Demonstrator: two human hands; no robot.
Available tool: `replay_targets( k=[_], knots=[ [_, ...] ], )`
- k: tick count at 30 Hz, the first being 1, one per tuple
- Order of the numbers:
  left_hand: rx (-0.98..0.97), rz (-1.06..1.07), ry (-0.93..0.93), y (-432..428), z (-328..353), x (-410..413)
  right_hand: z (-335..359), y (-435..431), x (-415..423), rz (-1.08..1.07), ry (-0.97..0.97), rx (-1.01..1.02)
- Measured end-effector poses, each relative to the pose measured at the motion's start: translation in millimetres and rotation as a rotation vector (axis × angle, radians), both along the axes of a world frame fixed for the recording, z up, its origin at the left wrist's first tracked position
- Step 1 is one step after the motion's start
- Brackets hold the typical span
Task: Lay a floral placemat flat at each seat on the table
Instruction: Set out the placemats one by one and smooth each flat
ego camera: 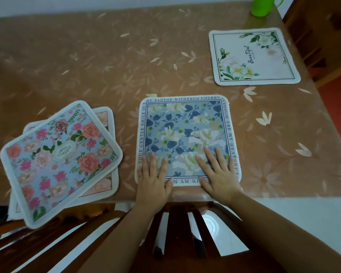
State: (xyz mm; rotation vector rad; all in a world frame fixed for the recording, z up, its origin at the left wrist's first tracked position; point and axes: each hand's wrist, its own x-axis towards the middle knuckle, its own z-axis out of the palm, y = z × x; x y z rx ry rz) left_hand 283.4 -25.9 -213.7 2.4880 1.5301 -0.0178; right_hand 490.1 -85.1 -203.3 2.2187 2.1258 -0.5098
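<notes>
Both hands rest flat, fingers straight and spread, on the near edge of the blue placemat [187, 125] at centre frame — left hand [154, 178] at its lower-left corner, right hand [217, 174] toward its lower-right. The mat lies square to the table [106, 56] edge. The stack of placemats [61, 158] sits askew at lower left, nearer the left hand, so that hand looks best placed for the next pick; a white placemat [252, 56] lies at upper right.

On the table [106, 66], stacked placemats [61, 154] left, middle placemat [185, 131] at near edge, far placemat [254, 56] back right.
</notes>
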Motion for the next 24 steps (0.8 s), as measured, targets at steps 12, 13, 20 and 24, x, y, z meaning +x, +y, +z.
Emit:
replay_targets(
  k=[12,13,20,24],
  knots=[
    [0.058,-0.056,-0.042,107.1,-17.2,46.1,-19.1,125.4,24.8,0.077,-0.032,0.085],
    [0.055,-0.051,-0.050,117.1,-17.7,50.6,-19.6,133.8,26.9,0.054,-0.026,0.095],
    [0.072,-0.010,-0.084,181.4,-20.0,77.6,-23.4,186.3,41.2,-0.137,-0.052,0.154],
    [0.051,0.122,-0.113,192.9,-23.4,80.0,-24.4,193.1,43.3,-0.356,-0.034,0.175]
  ],
)
